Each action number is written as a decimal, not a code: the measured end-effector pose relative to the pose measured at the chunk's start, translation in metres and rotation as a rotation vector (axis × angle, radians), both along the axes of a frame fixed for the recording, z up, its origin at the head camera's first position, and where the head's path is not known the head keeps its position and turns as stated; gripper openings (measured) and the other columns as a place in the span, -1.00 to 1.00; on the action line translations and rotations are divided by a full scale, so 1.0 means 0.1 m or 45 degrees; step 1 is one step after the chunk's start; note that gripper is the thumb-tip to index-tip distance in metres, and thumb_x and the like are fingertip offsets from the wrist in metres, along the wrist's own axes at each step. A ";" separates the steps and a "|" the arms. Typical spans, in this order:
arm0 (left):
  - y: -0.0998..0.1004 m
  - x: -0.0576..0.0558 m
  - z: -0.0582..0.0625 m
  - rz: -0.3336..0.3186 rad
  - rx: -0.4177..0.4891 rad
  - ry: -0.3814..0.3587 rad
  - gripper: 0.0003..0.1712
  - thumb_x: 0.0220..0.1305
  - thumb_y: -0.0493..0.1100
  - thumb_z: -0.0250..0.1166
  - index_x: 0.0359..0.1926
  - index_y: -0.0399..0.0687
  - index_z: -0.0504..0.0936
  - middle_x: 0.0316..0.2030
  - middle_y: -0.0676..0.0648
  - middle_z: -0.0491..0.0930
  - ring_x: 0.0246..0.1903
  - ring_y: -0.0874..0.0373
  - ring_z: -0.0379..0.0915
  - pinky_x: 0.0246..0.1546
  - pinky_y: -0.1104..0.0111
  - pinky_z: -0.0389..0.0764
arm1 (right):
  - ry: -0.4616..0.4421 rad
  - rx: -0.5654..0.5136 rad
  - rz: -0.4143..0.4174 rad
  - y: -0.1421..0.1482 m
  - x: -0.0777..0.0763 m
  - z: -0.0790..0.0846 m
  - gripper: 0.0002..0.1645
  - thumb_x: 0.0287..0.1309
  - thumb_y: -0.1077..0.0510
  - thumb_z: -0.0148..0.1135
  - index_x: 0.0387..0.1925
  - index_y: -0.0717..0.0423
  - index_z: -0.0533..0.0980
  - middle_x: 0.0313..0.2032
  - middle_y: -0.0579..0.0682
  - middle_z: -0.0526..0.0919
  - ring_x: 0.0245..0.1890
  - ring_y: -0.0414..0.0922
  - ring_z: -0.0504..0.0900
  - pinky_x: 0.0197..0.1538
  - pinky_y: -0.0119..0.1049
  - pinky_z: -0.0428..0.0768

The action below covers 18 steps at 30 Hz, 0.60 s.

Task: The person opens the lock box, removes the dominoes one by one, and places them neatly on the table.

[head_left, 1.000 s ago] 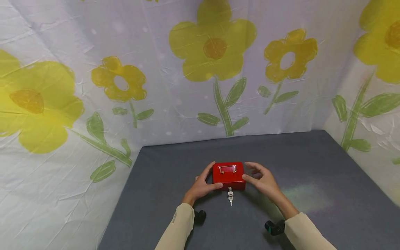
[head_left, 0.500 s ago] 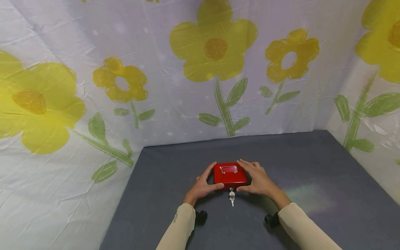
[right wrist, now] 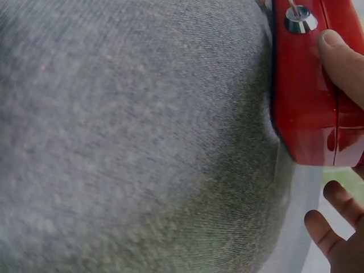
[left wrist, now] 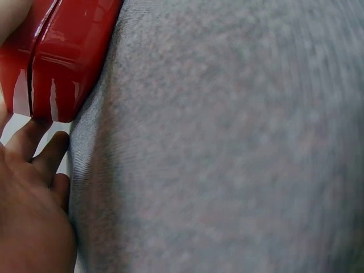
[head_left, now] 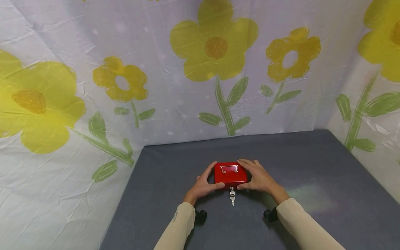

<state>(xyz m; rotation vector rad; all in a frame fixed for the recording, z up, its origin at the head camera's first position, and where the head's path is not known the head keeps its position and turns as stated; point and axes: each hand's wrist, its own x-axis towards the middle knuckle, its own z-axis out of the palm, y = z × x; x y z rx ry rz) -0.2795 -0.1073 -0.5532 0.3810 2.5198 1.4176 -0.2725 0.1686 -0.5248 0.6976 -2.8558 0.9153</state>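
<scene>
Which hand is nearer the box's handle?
Right. The right hand holds the box on the right, reaching over its far corner, close to the handle; the left hand holds its left side, slightly farther off.

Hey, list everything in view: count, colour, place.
cloth-covered table: one, dark grey, in the foreground
cash box: one, red, on the table
carry handle: one, silver, on its top
lock: one, silver, in its front
keys: count unclear, silver, at the lock
flower-print backdrop: count unclear, white and yellow, behind the table
wrist cameras: two, black, low in view
sleeves: two, beige, beside the cameras
left hand: one, bare, gripping the box's left side
right hand: one, bare, gripping the box's right side
</scene>
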 end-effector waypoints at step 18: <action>0.00 0.04 0.20 -0.104 -0.197 0.160 0.18 0.03 0.27 0.50 0.60 0.27 0.10 0.58 0.06 0.13 0.55 -0.01 0.10 0.43 -0.16 0.26 | -0.055 0.032 0.017 0.00 0.00 0.09 0.17 -0.22 -0.21 0.67 0.44 0.08 0.39 0.39 0.13 0.48 0.19 0.11 0.49 0.19 0.19 0.57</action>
